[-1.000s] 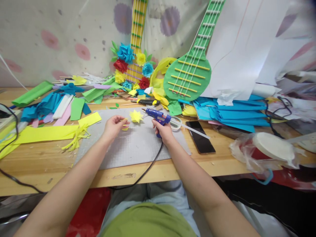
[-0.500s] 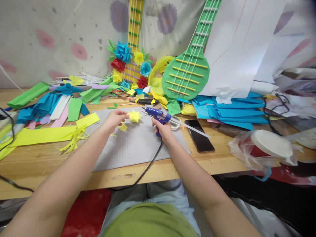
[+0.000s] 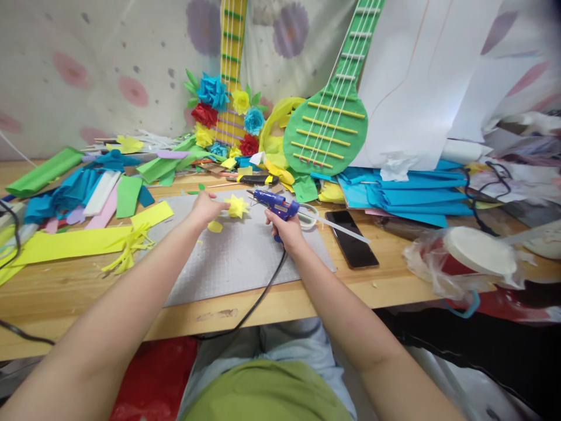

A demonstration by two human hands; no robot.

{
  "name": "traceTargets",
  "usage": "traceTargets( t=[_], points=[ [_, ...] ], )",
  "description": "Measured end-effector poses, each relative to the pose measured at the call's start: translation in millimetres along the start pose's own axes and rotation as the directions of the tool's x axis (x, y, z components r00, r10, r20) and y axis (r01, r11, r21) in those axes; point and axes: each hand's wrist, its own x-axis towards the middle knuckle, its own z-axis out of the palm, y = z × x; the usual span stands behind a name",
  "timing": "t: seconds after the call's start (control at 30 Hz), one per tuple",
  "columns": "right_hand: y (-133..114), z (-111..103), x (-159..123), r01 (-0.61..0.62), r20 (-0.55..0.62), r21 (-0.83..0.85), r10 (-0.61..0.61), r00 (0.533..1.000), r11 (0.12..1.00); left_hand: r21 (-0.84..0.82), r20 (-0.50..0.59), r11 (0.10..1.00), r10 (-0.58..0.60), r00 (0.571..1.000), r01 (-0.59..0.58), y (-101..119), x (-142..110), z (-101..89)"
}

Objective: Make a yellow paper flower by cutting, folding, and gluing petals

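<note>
My left hand (image 3: 209, 209) reaches over the grey cutting mat (image 3: 228, 269), its fingertips pinched at the left edge of a small yellow paper flower (image 3: 237, 206). Just below those fingers a loose yellow paper petal (image 3: 214, 226) lies on the mat. My right hand (image 3: 287, 228) is wrapped round the handle of a blue hot glue gun (image 3: 276, 202), whose nozzle points left towards the flower. A long white glue stick (image 3: 346, 227) sticks out of the gun's back.
Scissors (image 3: 309, 217) and a black phone (image 3: 353, 240) lie to the right, a bagged tub (image 3: 477, 251) beyond. Coloured paper strips (image 3: 74, 242) cover the left. A green paper instrument (image 3: 326, 137) and a yellow one (image 3: 230, 64) stand behind. The gun's cord (image 3: 263, 292) crosses the mat's front.
My left hand has moved right and forward to the yellow flower, and the petal formerly in its fingers lies on the mat. My right hand keeps the glue gun in about the same place.
</note>
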Motion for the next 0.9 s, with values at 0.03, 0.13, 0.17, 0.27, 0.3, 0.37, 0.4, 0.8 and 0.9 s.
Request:
traceTargets(
  t=[0.03, 0.13, 0.17, 0.27, 0.3, 0.37, 0.4, 0.8, 0.9],
  points=[
    [0.2, 0.0, 0.1, -0.001, -0.001, -0.006, 0.001, 1.0, 1.0, 0.056, 0.0, 0.998, -0.033, 0.999, 0.033, -1.6, 1.0, 0.2],
    [-0.5, -0.1, -0.3, -0.005, 0.001, -0.012, 0.005, 1.0, 1.0, 0.157, -0.006, 0.986, -0.05, 0.999, 0.05, -2.2, 1.0, 0.6],
    [-0.9, -0.2, -0.5, -0.006, -0.001, -0.012, 0.006, 1.0, 1.0, 0.186, -0.003, 0.982, -0.043, 0.999, 0.043, -1.5, 0.5, 0.7],
    [-1.8, -0.1, -1.2, -0.006, -0.003, -0.01, 0.006, 1.0, 1.0, 0.303, 0.013, 0.953, -0.025, 1.0, 0.02, 0.4, -0.8, 0.9],
    [-1.9, 0.0, -1.3, -0.006, -0.002, -0.008, 0.006, 1.0, 1.0, 0.346, 0.018, 0.938, -0.017, 1.0, 0.01, 0.7, -0.9, 0.8],
    [-2.0, 0.3, -1.7, -0.007, 0.0, -0.007, 0.007, 1.0, 1.0, 0.425, 0.029, 0.905, -0.001, 1.0, -0.011, 0.6, -0.7, 0.5],
    [-2.1, 0.4, -1.9, -0.01, 0.0, -0.009, 0.01, 1.0, 1.0, 0.454, 0.033, 0.891, 0.008, 0.999, -0.022, 0.3, -0.5, 0.3],
    [-3.3, 0.9, -2.0, -0.019, -0.013, -0.023, 0.019, 1.0, 1.0, 0.439, -0.03, 0.898, 0.034, 0.999, -0.018, -4.8, 6.1, -1.2],
    [-4.4, 1.0, -1.3, -0.045, -0.039, -0.007, 0.044, 0.998, 0.999, 0.44, -0.054, 0.897, 0.074, 0.996, -0.043, 0.7, 3.0, 3.3]
  ],
)
